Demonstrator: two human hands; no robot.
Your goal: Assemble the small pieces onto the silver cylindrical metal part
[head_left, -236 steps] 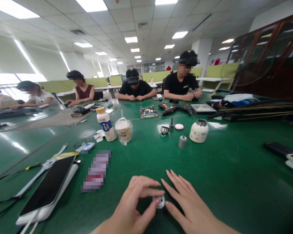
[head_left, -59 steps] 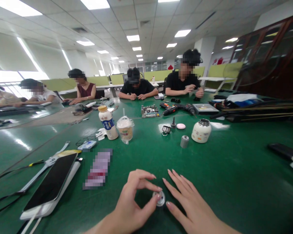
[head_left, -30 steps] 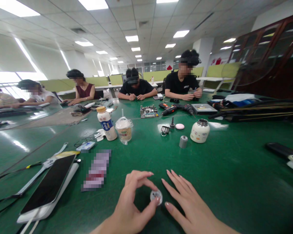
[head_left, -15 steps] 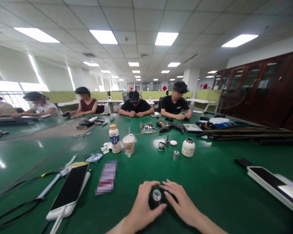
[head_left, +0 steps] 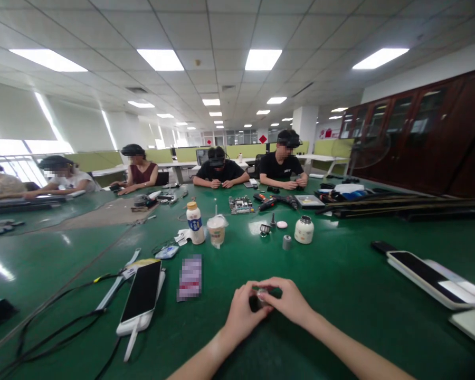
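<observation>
A small cylinder with a silver round top is at the near middle of the green table, mostly hidden by my fingers. Curled around its left side is my left hand, thumb in front and fingers behind. From the right, my right hand closes over its top, with the thumb across the near side and the fingertips meeting those of my left hand. Whether the cylinder touches the tabletop is hidden.
Beyond my hands stand a grey metal cylinder, a cream jar, a cup with a straw and a bottle. A phone and cables lie left; another phone lies right. Several people sit across the table.
My right hand has come from beside the cylinder onto its top, and its fingers now grip it. My left hand stays around it. The whole view has shifted slightly.
</observation>
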